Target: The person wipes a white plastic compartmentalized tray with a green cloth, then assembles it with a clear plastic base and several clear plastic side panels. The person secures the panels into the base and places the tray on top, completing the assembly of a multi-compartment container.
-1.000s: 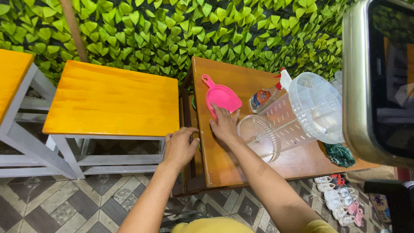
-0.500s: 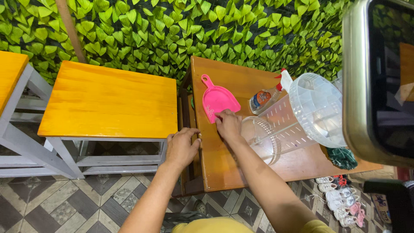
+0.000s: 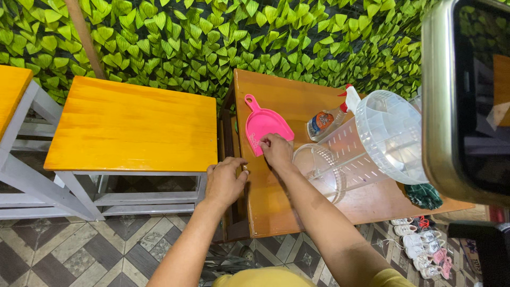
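A pink dustpan (image 3: 264,124) lies on the brown wooden table (image 3: 276,202), handle pointing away from me. My right hand (image 3: 276,149) rests on the dustpan's near edge, fingers curled down onto it. My left hand (image 3: 225,182) grips the table's left edge, beside a dark frame between the two tables. A spray bottle (image 3: 329,119) with a white and red nozzle lies just right of the dustpan. A large clear plastic cylinder (image 3: 356,151) lies on its side next to my right forearm.
An orange-topped table (image 3: 133,125) on grey legs stands to the left. A wall of green artificial leaves (image 3: 212,37) runs behind. A metal appliance with a dark glass door (image 3: 467,101) fills the right. A green cloth (image 3: 425,195) and several shoes (image 3: 419,244) lie at lower right.
My right hand has slid up from the bare wood onto the near edge of the pink dustpan. My left hand has stayed on the table's edge.
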